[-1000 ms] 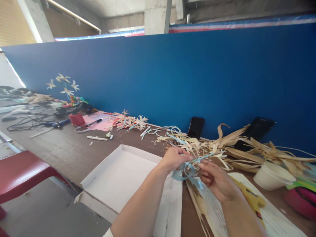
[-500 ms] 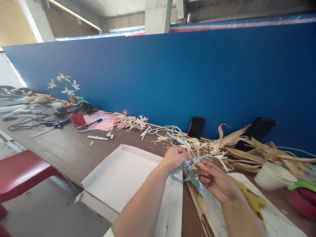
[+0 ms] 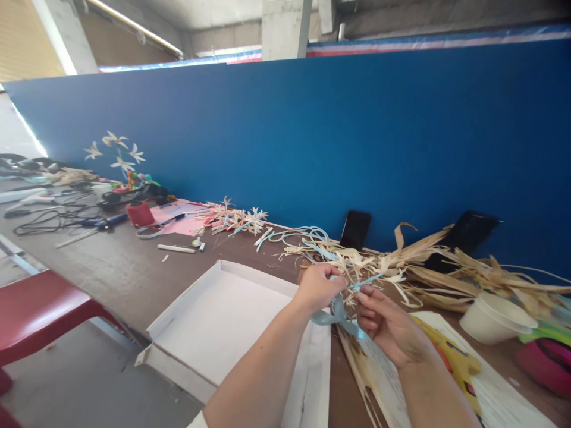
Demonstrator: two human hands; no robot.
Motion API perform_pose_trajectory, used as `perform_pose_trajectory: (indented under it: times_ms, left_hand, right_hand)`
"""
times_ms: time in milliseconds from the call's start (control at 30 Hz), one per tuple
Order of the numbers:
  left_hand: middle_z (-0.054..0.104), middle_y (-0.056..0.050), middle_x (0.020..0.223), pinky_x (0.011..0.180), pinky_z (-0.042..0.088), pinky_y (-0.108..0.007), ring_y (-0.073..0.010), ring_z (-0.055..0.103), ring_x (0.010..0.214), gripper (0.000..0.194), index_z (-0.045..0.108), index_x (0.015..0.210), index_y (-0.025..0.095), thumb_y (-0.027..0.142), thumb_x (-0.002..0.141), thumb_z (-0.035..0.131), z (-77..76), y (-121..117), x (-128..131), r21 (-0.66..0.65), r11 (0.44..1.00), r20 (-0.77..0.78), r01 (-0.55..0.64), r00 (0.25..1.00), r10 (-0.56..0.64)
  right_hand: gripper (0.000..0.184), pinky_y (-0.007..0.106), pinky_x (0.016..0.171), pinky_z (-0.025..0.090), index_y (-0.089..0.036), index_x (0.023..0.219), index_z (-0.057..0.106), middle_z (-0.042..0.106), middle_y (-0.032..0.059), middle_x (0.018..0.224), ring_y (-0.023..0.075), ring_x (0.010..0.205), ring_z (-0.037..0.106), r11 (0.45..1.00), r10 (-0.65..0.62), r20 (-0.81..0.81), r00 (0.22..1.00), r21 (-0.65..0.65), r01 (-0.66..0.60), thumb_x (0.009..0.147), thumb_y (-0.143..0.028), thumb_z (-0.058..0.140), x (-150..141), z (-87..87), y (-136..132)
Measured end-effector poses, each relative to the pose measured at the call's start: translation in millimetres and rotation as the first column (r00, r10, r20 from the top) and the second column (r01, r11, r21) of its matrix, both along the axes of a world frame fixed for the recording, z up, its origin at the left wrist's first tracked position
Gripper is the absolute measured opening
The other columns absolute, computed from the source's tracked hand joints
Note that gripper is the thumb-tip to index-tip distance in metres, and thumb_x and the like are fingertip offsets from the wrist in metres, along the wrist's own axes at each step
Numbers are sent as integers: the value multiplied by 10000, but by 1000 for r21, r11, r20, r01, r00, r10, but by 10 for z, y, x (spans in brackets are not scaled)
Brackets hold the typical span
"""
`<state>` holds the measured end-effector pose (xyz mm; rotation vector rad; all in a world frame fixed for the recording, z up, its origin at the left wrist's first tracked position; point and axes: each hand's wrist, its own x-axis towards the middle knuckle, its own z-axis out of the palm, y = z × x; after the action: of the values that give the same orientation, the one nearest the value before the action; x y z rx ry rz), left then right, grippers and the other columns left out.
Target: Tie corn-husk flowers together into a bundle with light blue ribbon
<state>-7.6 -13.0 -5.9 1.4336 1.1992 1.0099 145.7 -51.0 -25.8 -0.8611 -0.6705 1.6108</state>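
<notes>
My left hand [image 3: 319,288] pinches a light blue ribbon [image 3: 328,318] between thumb and fingertips. Close beside it, my right hand [image 3: 386,324] is closed, thumb against fingers, on a thin blue-wrapped stem [image 3: 371,279]. Between both hands the ribbon meets the stem, and its loose loop hangs below them. Pale dried-husk flowers [image 3: 350,264] lie just behind the fingertips; whether one belongs to the held stem I cannot tell. Under my left forearm is a shallow white cardboard box [image 3: 241,321].
Dried husks [image 3: 513,279] lie along the back right beside a black phone [image 3: 355,230]. A white cup [image 3: 495,321] and a yellow glue gun [image 3: 450,353] on paper are at right. Finished-looking flowers [image 3: 243,220] lie farther left. A red chair [image 3: 49,309] stands at the table's left front edge.
The ribbon's hanging loop has shifted and changed shape below my hands. The blue stem end has drawn slightly left and up. Both hands stay in nearly the same place.
</notes>
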Motion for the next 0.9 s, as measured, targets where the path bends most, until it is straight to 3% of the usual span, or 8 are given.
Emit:
perform_pose_trajectory:
  times_ms: [300, 600, 767, 900]
  left_hand:
    - [533, 24, 558, 400, 312, -171, -74, 411, 437, 119, 615, 655, 155, 247, 620, 548, 22, -8, -11, 46, 998, -25, 31, 999, -30]
    - [578, 8, 597, 441, 331, -164, -83, 472, 499, 117, 618, 652, 141, 227, 639, 540, 33, -17, -19, 93, 995, -7, 48, 999, -48]
    - [566, 17, 565, 459, 338, -175, -82, 464, 478, 138, 629, 701, 145, 229, 641, 538, -8, 2, -3, 70, 997, 3, 38, 999, -39]
    - [579, 12, 578, 483, 345, -179, -92, 485, 521, 127, 634, 680, 147, 223, 631, 544, -2, -9, -2, 80, 996, -39, 26, 999, -23]
  right_hand:
    - [245, 127, 384, 333, -178, 851, 614, 542, -23, 740, 30, 518, 436, 1000, -13, -1, 1000, 13, 13, 650, -122, 742, -12, -14, -2]
    - [231, 139, 365, 337, -185, 808, 603, 566, -19, 706, 43, 485, 439, 997, -72, -26, 997, -44, 71, 618, -129, 723, -77, 65, -16]
    - [171, 159, 359, 365, -176, 780, 607, 565, 4, 705, 64, 493, 442, 998, -26, -37, 999, -51, 25, 705, -309, 682, -76, 106, -26]
    - [225, 133, 330, 335, -177, 774, 608, 528, -24, 666, 42, 469, 409, 994, -103, 12, 995, -26, 104, 705, -364, 713, -98, 63, -9]
